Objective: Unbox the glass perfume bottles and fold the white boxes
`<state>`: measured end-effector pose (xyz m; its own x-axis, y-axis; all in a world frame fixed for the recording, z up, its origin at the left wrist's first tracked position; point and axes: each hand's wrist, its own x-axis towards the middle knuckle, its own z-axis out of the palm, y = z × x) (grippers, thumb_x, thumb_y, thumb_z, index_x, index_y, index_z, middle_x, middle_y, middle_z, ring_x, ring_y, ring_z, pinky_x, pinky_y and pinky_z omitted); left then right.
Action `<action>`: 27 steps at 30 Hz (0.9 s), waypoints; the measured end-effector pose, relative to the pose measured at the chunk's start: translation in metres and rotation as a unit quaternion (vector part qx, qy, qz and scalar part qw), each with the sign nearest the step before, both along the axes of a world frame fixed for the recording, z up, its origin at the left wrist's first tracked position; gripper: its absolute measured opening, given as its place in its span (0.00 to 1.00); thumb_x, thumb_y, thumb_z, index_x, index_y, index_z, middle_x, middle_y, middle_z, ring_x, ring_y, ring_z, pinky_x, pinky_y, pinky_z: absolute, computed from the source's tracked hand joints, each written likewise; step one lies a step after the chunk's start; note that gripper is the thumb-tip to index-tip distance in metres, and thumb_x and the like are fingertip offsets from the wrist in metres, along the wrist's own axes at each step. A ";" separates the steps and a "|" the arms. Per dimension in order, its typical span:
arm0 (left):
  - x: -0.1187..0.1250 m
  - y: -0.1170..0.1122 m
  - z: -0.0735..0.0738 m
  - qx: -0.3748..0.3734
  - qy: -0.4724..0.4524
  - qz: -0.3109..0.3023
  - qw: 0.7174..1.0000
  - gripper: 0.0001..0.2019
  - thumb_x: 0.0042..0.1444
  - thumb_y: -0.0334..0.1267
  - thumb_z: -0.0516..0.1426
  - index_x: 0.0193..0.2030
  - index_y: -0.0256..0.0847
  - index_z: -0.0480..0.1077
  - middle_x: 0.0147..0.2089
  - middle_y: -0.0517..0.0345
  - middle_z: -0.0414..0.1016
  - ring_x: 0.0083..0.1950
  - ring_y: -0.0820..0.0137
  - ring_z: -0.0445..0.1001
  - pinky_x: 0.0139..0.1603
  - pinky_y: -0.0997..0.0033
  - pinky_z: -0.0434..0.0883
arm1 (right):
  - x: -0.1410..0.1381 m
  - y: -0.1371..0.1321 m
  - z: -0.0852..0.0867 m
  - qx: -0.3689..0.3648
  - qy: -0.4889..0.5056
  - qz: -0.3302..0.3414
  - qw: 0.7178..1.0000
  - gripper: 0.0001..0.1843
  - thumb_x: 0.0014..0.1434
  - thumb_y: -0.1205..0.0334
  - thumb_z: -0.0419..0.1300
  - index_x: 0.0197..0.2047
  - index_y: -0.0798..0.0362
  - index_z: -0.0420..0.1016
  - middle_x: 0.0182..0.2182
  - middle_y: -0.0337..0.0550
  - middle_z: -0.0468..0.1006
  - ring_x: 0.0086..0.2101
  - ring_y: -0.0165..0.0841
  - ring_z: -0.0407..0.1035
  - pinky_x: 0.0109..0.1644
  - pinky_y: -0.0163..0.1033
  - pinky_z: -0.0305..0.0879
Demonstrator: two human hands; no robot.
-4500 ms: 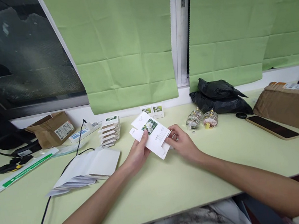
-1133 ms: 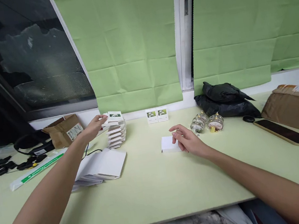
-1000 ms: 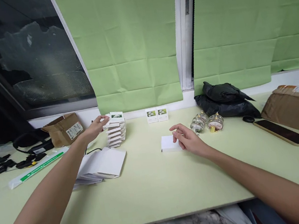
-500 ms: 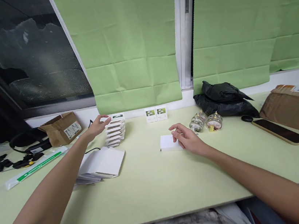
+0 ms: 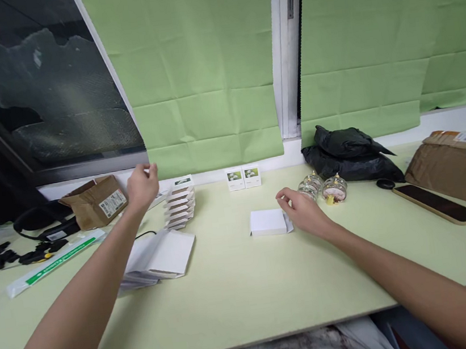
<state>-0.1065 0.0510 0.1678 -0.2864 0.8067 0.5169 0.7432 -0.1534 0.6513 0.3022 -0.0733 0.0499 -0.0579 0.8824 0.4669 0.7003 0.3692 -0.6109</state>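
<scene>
My left hand (image 5: 143,184) is raised over the back left of the table, its fingers curled in; whether anything is inside them is hidden. Beside it, to the right, leans a row of overlapping small white boxes (image 5: 179,207). A single white box (image 5: 267,222) lies flat near the middle, with a flap sticking out at its right end. My right hand (image 5: 302,211) hovers just right of that box, fingers bent and slightly apart, nothing visible in them. Behind it are clear round ornaments (image 5: 333,189) with gold tops, partly covered by the hand.
Two small boxes with green pictures (image 5: 244,177) stand at the back. Flat white cartons (image 5: 161,253) lie at left, near an open brown box (image 5: 98,202) and a green-striped packet (image 5: 61,260). At right are a black bag (image 5: 349,159), a phone (image 5: 438,203) and a large carton (image 5: 458,173).
My left hand has moved left and up from the row of boxes, and its fingers have curled. My right hand has shifted right, off the white box and toward the ornaments.
</scene>
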 end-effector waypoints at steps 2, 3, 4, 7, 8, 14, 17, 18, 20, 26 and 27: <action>0.042 -0.026 0.000 0.070 0.042 -0.045 0.996 0.25 0.67 0.59 0.50 0.54 0.41 0.72 0.36 0.54 0.73 0.37 0.61 0.69 0.38 0.67 0.63 | 0.005 0.003 -0.001 -0.008 -0.051 -0.018 0.999 0.12 0.69 0.57 0.52 0.43 0.49 0.76 0.37 0.44 0.80 0.35 0.37 0.71 0.38 0.39 0.57; 0.066 -0.042 -0.006 0.071 0.074 -0.123 0.987 0.24 0.67 0.59 0.51 0.53 0.41 0.73 0.34 0.55 0.73 0.35 0.63 0.69 0.38 0.67 0.63 | 0.006 0.005 -0.002 -0.017 -0.067 -0.022 0.997 0.12 0.69 0.58 0.52 0.42 0.50 0.76 0.37 0.45 0.81 0.36 0.37 0.71 0.39 0.39 0.57; 0.089 -0.058 -0.016 0.038 0.108 -0.220 0.969 0.25 0.66 0.60 0.52 0.53 0.42 0.74 0.34 0.55 0.74 0.35 0.63 0.70 0.38 0.66 0.64 | 0.007 0.006 -0.004 -0.028 -0.078 -0.025 0.996 0.12 0.69 0.59 0.52 0.42 0.50 0.76 0.38 0.46 0.81 0.37 0.38 0.72 0.39 0.39 0.57; 0.145 -0.095 -0.065 -0.057 0.186 -0.386 0.902 0.33 0.58 0.64 0.60 0.62 0.43 0.71 0.54 0.44 0.77 0.53 0.51 0.74 0.51 0.59 0.67 | 0.009 0.008 -0.009 -0.076 -0.093 -0.027 0.992 0.11 0.68 0.59 0.53 0.45 0.51 0.76 0.37 0.47 0.82 0.37 0.39 0.73 0.38 0.39 0.56; 0.156 -0.100 -0.082 -0.079 0.202 -0.393 0.893 0.38 0.55 0.66 0.61 0.65 0.42 0.69 0.61 0.39 0.74 0.61 0.46 0.70 0.56 0.55 0.65 | 0.009 0.009 -0.011 -0.093 -0.092 -0.026 0.991 0.11 0.68 0.59 0.54 0.46 0.51 0.76 0.37 0.47 0.83 0.37 0.39 0.73 0.37 0.39 0.56; 0.167 -0.095 -0.130 -0.117 0.198 -0.402 0.887 0.33 0.57 0.62 0.62 0.62 0.44 0.66 0.61 0.40 0.71 0.64 0.43 0.66 0.58 0.48 0.65 | 0.012 0.021 -0.021 -0.136 0.028 0.003 0.990 0.10 0.66 0.61 0.53 0.44 0.51 0.74 0.36 0.45 0.82 0.31 0.35 0.72 0.33 0.37 0.60; 0.160 -0.103 -0.127 -0.037 0.186 -0.423 0.886 0.33 0.54 0.53 0.68 0.62 0.45 0.63 0.61 0.43 0.69 0.62 0.49 0.68 0.58 0.52 0.69 | 0.013 0.024 -0.020 -0.160 0.119 0.010 0.980 0.12 0.68 0.60 0.49 0.49 0.50 0.71 0.34 0.41 0.81 0.25 0.32 0.69 0.30 0.36 0.61; 0.157 -0.108 -0.126 -0.012 0.195 -0.436 0.878 0.30 0.56 0.49 0.68 0.62 0.45 0.63 0.62 0.44 0.69 0.62 0.50 0.68 0.59 0.53 0.69 | 0.014 0.023 -0.019 -0.164 0.127 0.019 0.978 0.13 0.69 0.59 0.48 0.50 0.50 0.71 0.33 0.40 0.80 0.24 0.32 0.68 0.30 0.37 0.61; 0.150 -0.121 -0.128 0.025 0.231 -0.467 0.853 0.22 0.64 0.43 0.62 0.61 0.46 0.62 0.62 0.46 0.69 0.61 0.55 0.70 0.61 0.54 0.69 | 0.014 0.019 -0.015 -0.150 0.095 0.057 0.982 0.12 0.69 0.56 0.51 0.49 0.50 0.73 0.35 0.41 0.81 0.27 0.33 0.69 0.33 0.38 0.64; 0.140 -0.144 -0.138 0.088 0.305 -0.485 0.815 0.13 0.71 0.35 0.53 0.60 0.43 0.64 0.51 0.51 0.79 0.52 0.60 0.78 0.53 0.59 0.74 | 0.003 0.009 -0.017 -0.051 -0.083 0.163 0.982 0.35 0.60 0.42 0.67 0.65 0.48 0.69 0.59 0.51 0.74 0.58 0.48 0.65 0.61 0.51 0.62; 0.140 -0.144 -0.138 0.101 0.310 -0.485 0.811 0.11 0.71 0.34 0.53 0.58 0.43 0.66 0.49 0.51 0.79 0.51 0.61 0.78 0.52 0.59 0.74 | 0.000 0.011 -0.020 -0.055 -0.102 0.168 0.979 0.39 0.59 0.41 0.67 0.68 0.48 0.66 0.61 0.52 0.72 0.60 0.50 0.63 0.62 0.53 0.60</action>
<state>0.0335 -0.0932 0.0301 0.7984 0.3785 0.4683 0.3848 -0.9189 0.0865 0.3020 -0.0624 0.0295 -0.4351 0.8420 0.3190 0.6619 0.5392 -0.5207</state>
